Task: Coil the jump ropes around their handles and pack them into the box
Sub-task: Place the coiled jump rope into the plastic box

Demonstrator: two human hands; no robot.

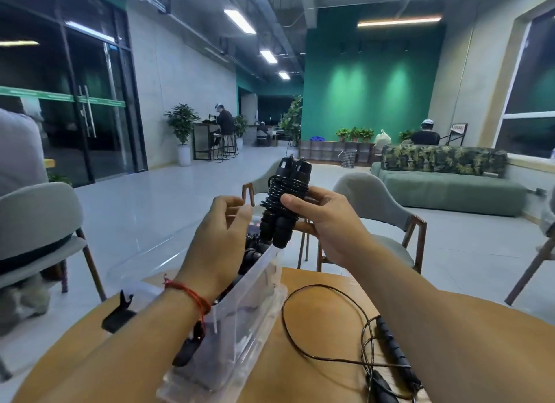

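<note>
My right hand (322, 219) grips a black jump rope (283, 204) whose cord is coiled round its two handles; the bundle stands upright above the far end of a clear plastic box (240, 321). My left hand (223, 228) hovers just left of the bundle with fingers loosely curled, holding nothing. Inside the box lie dark coiled ropes (252, 252), partly hidden by my left arm. A second black jump rope (387, 351) lies uncoiled on the wooden table (315, 381) to the right of the box, its cord looping toward the box.
A black clip-like piece (118, 315) lies on the table left of the box. Grey chairs (375, 216) stand beyond the table, another chair (39, 231) at left with a seated person. A green sofa (450, 189) stands at far right.
</note>
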